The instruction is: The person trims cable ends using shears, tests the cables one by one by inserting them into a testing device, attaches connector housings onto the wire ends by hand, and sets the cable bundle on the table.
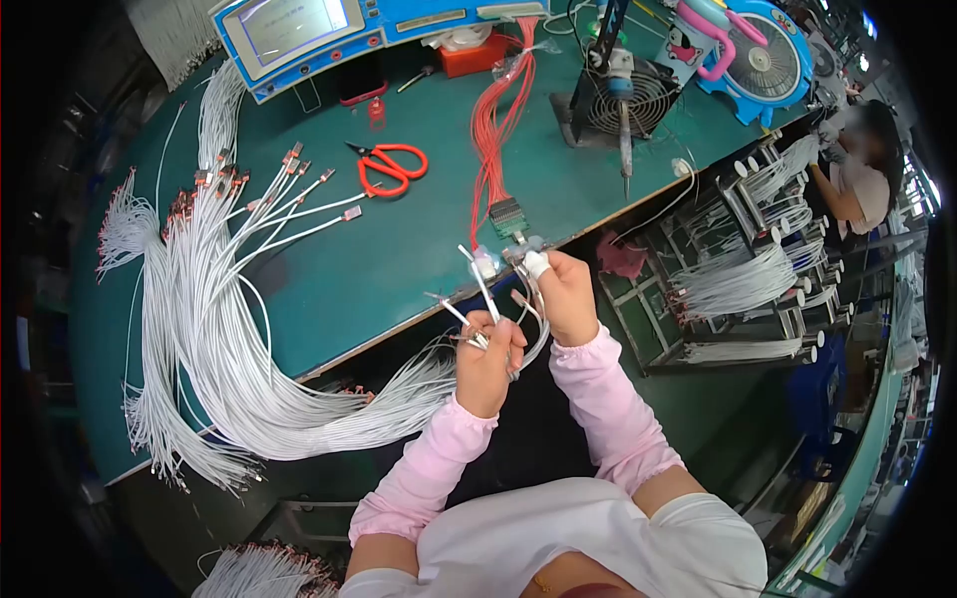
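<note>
My left hand (486, 361) is closed around several white cables (481, 289), whose ends stick up past the fingers. Just to its right, my right hand (566, 296) pinches a cable end at the table edge; a white cover sits on one of its digits. The pinched end is by a green circuit board (507, 215) with a connector, and my fingers partly hide whether the two are joined. Red wires (488, 130) run from that board up to a blue test instrument (299, 35) with a screen. A small white block (485, 265) lies beside the board.
A large bundle of white cables (299, 429) covers the table's left side and hangs over its front edge. Red-handled scissors (394, 169), a soldering iron (623, 110) and a blue fan (763, 60) stand or lie farther back. A rack of cables (738, 279) and another person (862, 169) are at right.
</note>
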The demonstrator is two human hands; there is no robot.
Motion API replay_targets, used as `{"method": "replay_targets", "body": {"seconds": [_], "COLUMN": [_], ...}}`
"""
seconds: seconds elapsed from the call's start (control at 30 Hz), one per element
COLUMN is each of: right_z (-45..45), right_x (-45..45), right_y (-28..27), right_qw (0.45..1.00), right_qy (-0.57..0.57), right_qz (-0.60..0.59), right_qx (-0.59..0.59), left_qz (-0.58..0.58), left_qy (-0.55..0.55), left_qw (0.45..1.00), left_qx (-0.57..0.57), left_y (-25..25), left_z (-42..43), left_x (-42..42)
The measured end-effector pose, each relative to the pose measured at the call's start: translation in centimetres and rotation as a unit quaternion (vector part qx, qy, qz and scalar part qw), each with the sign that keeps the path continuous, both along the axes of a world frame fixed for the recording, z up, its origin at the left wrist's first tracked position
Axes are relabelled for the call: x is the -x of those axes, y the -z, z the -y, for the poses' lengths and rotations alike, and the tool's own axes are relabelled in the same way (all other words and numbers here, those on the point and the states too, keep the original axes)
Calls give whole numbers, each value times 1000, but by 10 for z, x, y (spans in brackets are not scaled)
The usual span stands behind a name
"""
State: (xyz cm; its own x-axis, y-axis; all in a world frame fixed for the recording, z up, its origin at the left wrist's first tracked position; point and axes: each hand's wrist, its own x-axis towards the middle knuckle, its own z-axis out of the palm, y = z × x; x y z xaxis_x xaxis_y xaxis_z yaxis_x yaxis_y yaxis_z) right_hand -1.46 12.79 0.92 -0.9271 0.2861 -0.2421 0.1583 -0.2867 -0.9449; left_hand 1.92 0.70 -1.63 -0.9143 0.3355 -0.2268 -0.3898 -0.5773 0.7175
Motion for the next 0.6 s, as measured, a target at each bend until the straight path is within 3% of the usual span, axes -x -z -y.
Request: {"method": "replay_targets", "body": {"seconds": [0.17, 0.2, 0.3, 0.37, 0.43, 0.5, 0.6], "right_z": [-14, -14, -19, -10, 1, 6, 4], "right_x": [-7, -7, -22, -31, -35, -38, -40], "right_y": [1, 1, -18, -36, -36, -25, -25], "right_qw": [996, 983, 881, 824, 823, 849, 859], "right_qy": [-41, 3, 122, 63, -28, -37, -41], "right_qz": [-15, -98, -185, -241, -259, -238, -251], "right_qx": [-82, -156, -418, -509, -504, -470, -443], "left_qz": [9, 8, 6, 21, 6, -8, -13], "left_qy": [-4, 6, -15, -12, -12, 11, -37], "left_qw": [999, 998, 998, 998, 999, 999, 996], "left_qx": [53, 64, 54, 55, 32, 52, 84], "left_y": [-10, -12, -18, -17, -15, -11, -14], "left_z": [0, 3, 7, 6, 3, 3, 6], "left_x": [-5, -5, -5, -8, -12, -11, -11]}}
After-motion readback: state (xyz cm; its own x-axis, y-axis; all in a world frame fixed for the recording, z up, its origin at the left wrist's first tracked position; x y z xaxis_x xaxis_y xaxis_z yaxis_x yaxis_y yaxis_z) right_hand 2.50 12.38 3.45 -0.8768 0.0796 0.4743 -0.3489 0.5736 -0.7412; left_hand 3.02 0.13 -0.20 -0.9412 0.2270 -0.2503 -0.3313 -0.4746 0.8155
